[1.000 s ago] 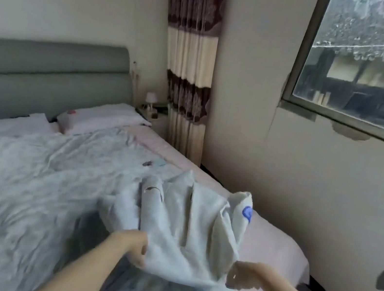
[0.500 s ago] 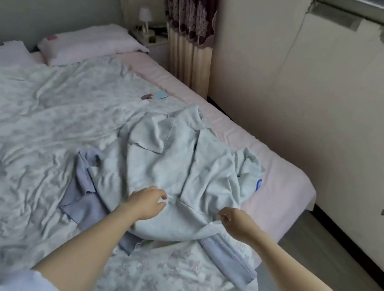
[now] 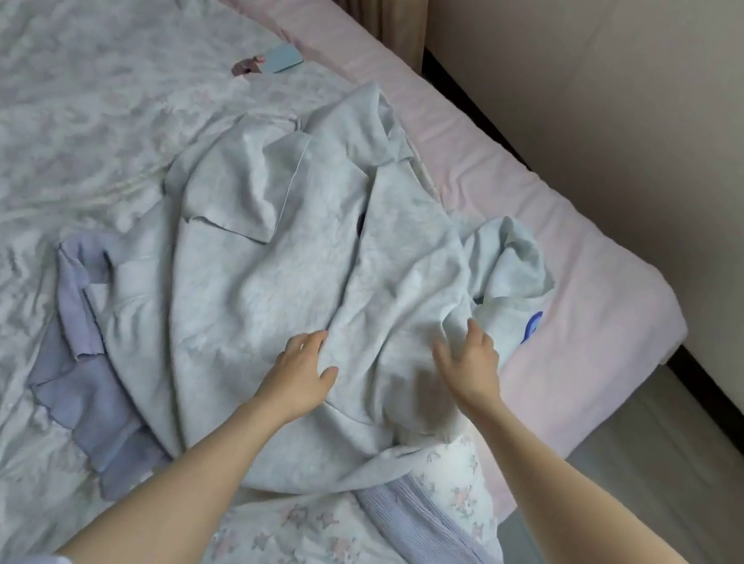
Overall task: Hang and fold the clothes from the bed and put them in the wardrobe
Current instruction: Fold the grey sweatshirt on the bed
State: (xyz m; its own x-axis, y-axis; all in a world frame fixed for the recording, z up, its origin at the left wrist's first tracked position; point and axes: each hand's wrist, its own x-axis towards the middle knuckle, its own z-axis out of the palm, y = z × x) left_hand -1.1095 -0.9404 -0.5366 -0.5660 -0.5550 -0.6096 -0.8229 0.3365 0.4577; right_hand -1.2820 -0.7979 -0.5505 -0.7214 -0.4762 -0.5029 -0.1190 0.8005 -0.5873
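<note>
Pale grey top lies crumpled on the bed, near its foot corner on the wall side, on top of a lilac garment that sticks out under it to the left and at the near edge. Left hand rests flat on the top's lower part, fingers relaxed, holding nothing. Right hand is just right of it, fingers spread wide over the top's right fold; can't tell if it touches the cloth. Task looks early: top not smoothed, not folded, no hanger or wardrobe in view. Lilac piece untouched below. Left to do, I'd judge: flatten and fold or hang both, then carry to wardrobe. Small blue card lies further up the bed from the top.
</note>
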